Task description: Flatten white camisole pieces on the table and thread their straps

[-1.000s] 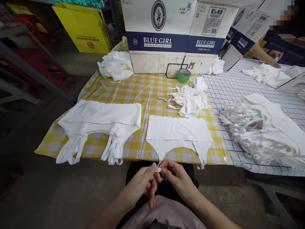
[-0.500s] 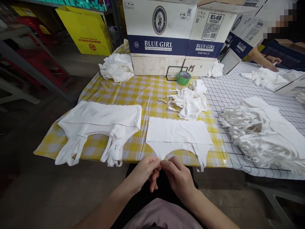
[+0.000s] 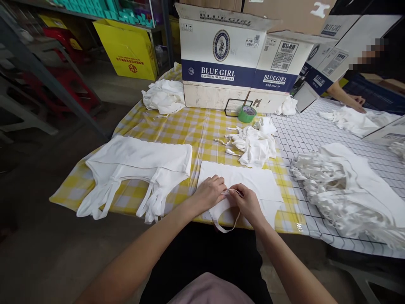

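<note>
A white camisole top point(image 3: 243, 175) lies flat near the table's front edge, straps toward me. Over its middle, my left hand point(image 3: 211, 191) is closed, fingertips pinching at the fabric close to the other hand. My right hand point(image 3: 247, 202) pinches a thin white strap point(image 3: 223, 229), which loops down past the table edge. Where the two hands meet, the small part between the fingertips is partly hidden. To the left lies a stack of white camisoles point(image 3: 139, 158) with straps hanging forward. A crumpled heap of white garments point(image 3: 255, 143) sits just beyond the camisole.
Beer cartons point(image 3: 221, 71) stand at the back, with green tape point(image 3: 247, 114) and a black wire frame before them. A large pile of strappy white garments point(image 3: 341, 185) lies right. Another person's hand point(image 3: 356, 103) is at far right. A yellow bag point(image 3: 126, 48) stands back left.
Both hands have moved forward from the table's front edge onto the middle of the camisole, bringing the strap up into a loop. The view has tilted slightly.
</note>
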{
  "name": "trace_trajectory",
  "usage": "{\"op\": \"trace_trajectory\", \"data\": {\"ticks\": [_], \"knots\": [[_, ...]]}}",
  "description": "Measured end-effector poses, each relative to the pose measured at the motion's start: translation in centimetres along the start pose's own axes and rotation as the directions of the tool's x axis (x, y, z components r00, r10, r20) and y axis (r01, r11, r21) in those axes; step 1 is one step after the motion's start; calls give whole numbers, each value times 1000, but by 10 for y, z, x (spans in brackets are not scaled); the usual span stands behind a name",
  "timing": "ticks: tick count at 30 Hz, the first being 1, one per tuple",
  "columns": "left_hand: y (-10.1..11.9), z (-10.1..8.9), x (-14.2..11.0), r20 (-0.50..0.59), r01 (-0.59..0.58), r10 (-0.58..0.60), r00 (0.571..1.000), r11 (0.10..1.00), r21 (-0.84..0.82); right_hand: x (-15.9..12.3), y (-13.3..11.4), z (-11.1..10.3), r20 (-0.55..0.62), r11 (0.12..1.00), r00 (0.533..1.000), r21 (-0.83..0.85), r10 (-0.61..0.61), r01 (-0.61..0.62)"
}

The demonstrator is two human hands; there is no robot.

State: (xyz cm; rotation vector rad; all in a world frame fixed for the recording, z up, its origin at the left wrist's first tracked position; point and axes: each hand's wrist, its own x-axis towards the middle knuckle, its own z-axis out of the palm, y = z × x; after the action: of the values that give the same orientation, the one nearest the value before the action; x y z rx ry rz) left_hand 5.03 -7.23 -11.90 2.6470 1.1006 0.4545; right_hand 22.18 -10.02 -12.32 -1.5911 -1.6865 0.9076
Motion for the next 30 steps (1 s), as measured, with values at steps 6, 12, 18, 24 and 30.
{"op": "trace_trajectory", "data": {"ticks": [6,12,18,24,30], "knots": [[-7,9,4,-17,-37,38,999,998,56,10,5,-4,42,995,995,52,87,-89],[-10,6,8,-42,125,-140,989,960,-249,14,-2,-4,34,1000,999,-23,-14,15],[-12,3,13,-11,150,-163,987,932,-331,19,-7,2,25,983,992,-130,-124,126],[-11,-3,14,17,176,-182,983,918,-356,19,-6,4,29,958,981,-216,-189,191],[-11,2,11,-34,177,-208,978,900,-399,15,-6,2,75,869,961,-414,-265,272]]}}
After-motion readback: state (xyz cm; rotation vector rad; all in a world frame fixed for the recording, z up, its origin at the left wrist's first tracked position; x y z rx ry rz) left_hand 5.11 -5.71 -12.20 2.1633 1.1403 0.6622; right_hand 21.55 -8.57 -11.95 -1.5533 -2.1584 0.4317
